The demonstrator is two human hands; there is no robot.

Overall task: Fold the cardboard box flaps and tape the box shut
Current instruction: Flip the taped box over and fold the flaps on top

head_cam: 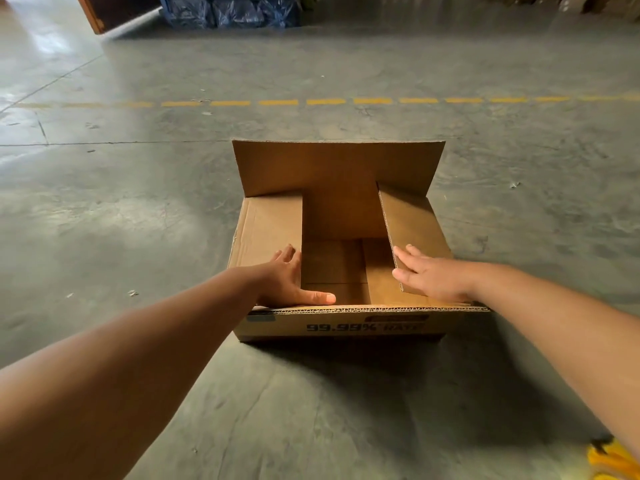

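Box: the cardboard box stands on the concrete floor, right in front of the person, its long axis running left to right, its printed front wall toward the person.
Side flaps: the left flap lies folded in and almost flat; the right flap is folded in but tilted, its inner edge higher.
Long flaps: the far flap stands up; the near flap shows only its cut edge along the front.
Left hand: the left hand presses flat on the left flap, fingers straight, thumb along the front edge.
Right hand: the right hand rests on the right flap with straight fingers.
Key relation: the far flap is beyond both hands, about equally far from each; I judge it must come down toward the person next.
Tape: none is visible.
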